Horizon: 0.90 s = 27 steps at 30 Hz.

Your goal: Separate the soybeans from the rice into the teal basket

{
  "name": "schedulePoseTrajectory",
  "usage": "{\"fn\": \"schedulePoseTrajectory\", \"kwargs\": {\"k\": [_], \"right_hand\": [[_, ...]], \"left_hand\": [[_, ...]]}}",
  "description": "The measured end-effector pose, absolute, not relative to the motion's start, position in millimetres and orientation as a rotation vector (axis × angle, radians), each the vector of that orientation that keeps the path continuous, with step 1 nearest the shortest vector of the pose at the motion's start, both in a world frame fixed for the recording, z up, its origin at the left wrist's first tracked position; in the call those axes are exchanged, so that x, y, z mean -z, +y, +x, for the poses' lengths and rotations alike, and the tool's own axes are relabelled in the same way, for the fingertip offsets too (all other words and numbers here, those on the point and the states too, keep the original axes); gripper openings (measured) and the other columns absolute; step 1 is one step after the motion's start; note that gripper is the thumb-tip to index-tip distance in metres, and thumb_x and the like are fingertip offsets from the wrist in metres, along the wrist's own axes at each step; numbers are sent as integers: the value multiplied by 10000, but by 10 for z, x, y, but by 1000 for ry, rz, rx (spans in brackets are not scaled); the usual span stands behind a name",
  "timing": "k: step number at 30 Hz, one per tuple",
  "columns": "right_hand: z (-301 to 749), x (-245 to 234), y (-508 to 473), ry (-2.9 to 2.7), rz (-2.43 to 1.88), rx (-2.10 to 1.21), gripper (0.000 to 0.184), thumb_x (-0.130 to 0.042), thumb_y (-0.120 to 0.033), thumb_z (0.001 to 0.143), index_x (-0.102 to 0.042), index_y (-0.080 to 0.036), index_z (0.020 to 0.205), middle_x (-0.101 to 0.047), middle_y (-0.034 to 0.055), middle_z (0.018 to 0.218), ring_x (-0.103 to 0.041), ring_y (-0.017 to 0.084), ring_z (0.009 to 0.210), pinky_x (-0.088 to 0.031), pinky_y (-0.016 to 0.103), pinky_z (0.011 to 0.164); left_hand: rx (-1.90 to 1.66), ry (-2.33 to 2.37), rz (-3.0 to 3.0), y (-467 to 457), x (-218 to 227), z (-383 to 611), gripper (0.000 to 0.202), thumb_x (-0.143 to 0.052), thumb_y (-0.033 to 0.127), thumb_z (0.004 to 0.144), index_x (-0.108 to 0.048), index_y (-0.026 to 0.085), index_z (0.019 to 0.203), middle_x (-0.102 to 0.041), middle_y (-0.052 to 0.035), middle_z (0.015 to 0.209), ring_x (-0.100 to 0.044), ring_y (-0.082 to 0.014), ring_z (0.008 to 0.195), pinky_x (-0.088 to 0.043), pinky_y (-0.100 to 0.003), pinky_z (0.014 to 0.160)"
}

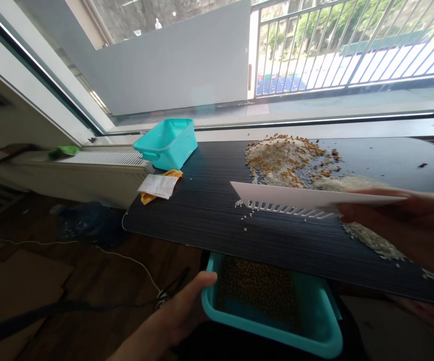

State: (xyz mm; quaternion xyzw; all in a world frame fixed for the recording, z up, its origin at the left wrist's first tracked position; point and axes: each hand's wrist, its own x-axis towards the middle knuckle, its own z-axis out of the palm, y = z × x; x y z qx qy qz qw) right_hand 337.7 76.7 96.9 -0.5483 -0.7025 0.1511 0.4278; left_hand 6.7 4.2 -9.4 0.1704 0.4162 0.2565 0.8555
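To your left you have a pale radiator (92, 175) with a bright green item (63, 151) on top. Near the tabletop's left end, a white piece (159, 186) lies over a yellow cloth (149, 199). Below you, on the dark floor (100, 281) — a crumpled plastic bag (85, 223), flat cardboard (17, 281) and a thin white cable (119, 254). Through the window ahead you see a grey wall (186, 65) — and, right of it, a metal railing (371, 43) before greenery (337, 22).
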Motion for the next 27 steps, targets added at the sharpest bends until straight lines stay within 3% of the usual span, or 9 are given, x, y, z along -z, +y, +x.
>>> {"fn": "schedulePoseTrajectory", "kwargs": {"k": [3,8,12,19,24,27], "right_hand": [[3330,-955,691,-1774,-1384,-403,321,-668,-710,658,-742,-398,663,-698,-30,607,-617,141,505,-568,264,565],[3277,-828,539,-1780,-1363,-562,206,-672,-596,736,-757,-432,829,-750,-48,768,-693,166,622,-574,215,582],[3238,-766,393,-1889,-1319,-590,135,-659,-469,792,-744,-439,893,-751,-86,808,-702,147,614,-551,150,540],[2976,-863,220,-1902,-1207,-590,126,-635,-415,830,-744,-420,893,-749,-118,833,-703,98,648,-515,82,609],[3008,-847,145,-1790,-1254,-513,177,-660,-367,805,-742,-427,950,-754,-94,878,-710,114,690,-536,114,672],[2892,-782,185,-1580,-1345,-591,186,-695,-349,767,-762,-340,941,-758,-37,853,-709,160,705,-572,197,686]], "left_hand": [[-539,889,364,47,79,72,404,-565,422,855,-727,124,1074,-769,-94,988,-694,-233,943,-484,-303,877],[-542,902,351,35,76,67,414,-578,411,843,-714,118,1101,-770,-96,996,-695,-239,952,-491,-313,878],[-560,875,343,34,95,48,441,-616,436,811,-707,124,1109,-765,-103,1023,-688,-263,994,-505,-348,897],[-590,936,323,7,85,-94,540,-631,498,788,-674,101,1153,-736,-138,1116,-644,-324,1105,-491,-431,956],[-685,1044,238,-140,91,-238,568,-609,500,811,-624,102,1217,-741,-133,1094,-623,-327,1144,-477,-459,977],[-650,1029,205,-231,141,-270,587,-653,502,784,-621,125,1233,-736,-122,1105,-616,-326,1164,-445,-457,1022]]}}
